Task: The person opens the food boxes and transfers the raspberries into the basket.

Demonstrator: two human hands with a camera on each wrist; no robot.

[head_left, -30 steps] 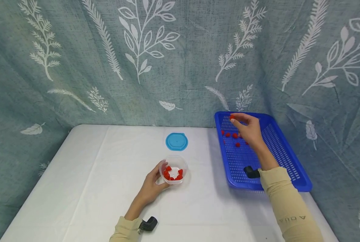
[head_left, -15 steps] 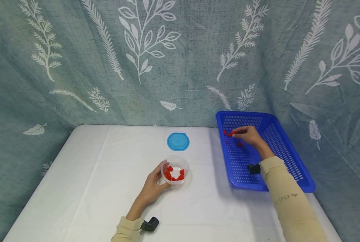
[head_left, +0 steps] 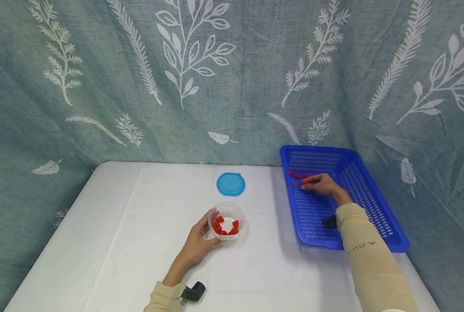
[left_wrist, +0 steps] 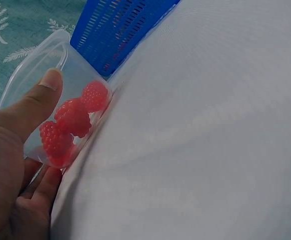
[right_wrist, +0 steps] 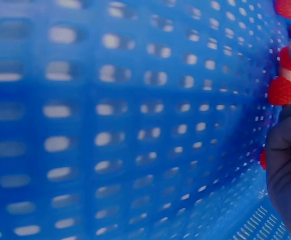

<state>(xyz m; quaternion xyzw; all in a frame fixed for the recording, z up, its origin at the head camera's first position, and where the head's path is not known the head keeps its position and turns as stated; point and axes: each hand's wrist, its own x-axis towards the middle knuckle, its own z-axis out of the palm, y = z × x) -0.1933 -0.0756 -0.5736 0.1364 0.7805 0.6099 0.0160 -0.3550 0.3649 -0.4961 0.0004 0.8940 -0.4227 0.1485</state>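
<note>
Raspberries lay loose at the far end of the blue basket, where the right hand reached down low to them. Its fingers curled over one red berry, and the grip looked closed on it, though the wrist view was blurry. The left hand wrapped its grip round the clear tub, thumb on the rim, likely to keep it steady on the white tabletop. More berries sat inside. The blue lid lay just behind the tub.
</note>
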